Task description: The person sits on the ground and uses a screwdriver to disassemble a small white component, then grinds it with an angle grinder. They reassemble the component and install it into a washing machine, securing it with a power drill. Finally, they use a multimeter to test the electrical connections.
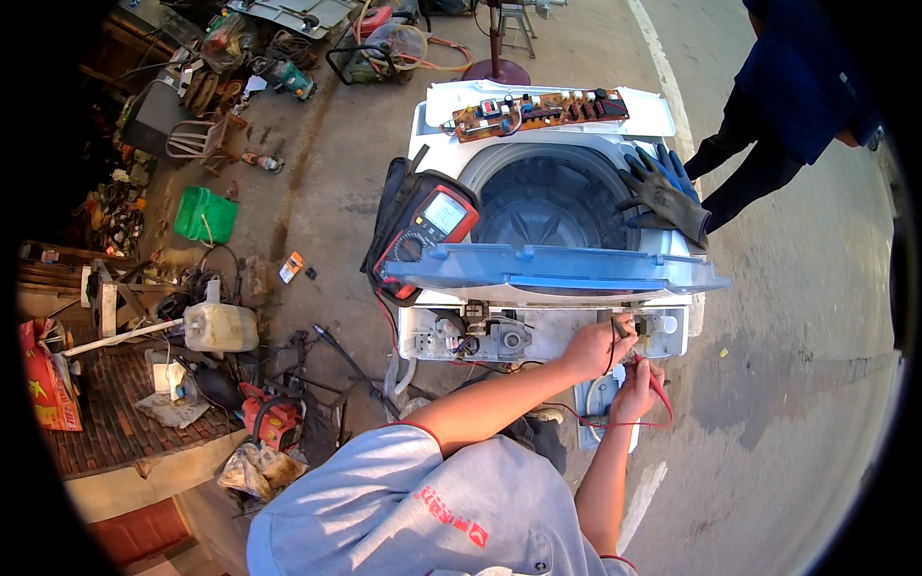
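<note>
In front of me stands a white top-loading washing machine (430,326), its blue see-through lid (576,269) raised and its front control compartment uncovered. At that compartment's right end, my left hand (590,351) is closed round a black test probe (618,331). Just below it, my right hand (634,394) pinches a red test probe (659,386) with its lead looping down. Both probe tips are too small to make out. A red and grey multimeter (423,230) in a black case leans at the machine's left. Behind the drum (538,202) lies a brown circuit board (538,113).
Grey work gloves (667,197) rest on the machine's right rim. A person in dark clothes (792,86) stands at the far right. A green bucket (206,215), a whitish jug (221,328) and a red power tool (274,418) are at left. A white panel (588,437) sits below my hands.
</note>
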The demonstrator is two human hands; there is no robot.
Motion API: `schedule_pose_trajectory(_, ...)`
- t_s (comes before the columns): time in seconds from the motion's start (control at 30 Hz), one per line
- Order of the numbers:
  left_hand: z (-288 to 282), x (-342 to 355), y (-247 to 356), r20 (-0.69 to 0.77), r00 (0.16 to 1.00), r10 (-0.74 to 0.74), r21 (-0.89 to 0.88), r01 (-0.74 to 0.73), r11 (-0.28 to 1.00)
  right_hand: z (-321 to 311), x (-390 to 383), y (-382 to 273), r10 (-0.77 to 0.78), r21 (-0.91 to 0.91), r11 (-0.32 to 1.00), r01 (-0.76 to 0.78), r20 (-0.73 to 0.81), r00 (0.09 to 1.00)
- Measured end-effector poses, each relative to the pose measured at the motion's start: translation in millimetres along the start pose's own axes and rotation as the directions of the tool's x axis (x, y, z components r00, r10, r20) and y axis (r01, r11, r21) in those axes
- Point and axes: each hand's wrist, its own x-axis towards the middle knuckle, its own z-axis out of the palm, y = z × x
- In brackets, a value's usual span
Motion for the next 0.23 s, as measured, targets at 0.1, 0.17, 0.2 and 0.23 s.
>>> schedule_pose_trajectory(0.1,7,-1,-15,-0.016,0.998,0.061,-0.018,-0.061,0.998,2,0,-1,0.016,0.000,1.000,-0.016,-0.046,0.999)
schedule_pose_trajectory(0.17,7,2,-10,0.002,1.000,0.031,0.003,-0.031,1.000,1,2,-2,0.016,0.013,1.000,-0.015,-0.043,0.999)
schedule_pose_trajectory(0.2,6,3,-5,0.028,1.000,-0.003,0.004,0.003,1.000,-1,2,-4,0.017,0.000,1.000,-0.017,-0.049,0.999)
schedule_pose_trajectory(0.23,6,4,-15,0.053,0.998,0.015,0.002,-0.016,1.000,-8,5,3,0.023,-0.012,1.000,-0.023,-0.009,1.000)
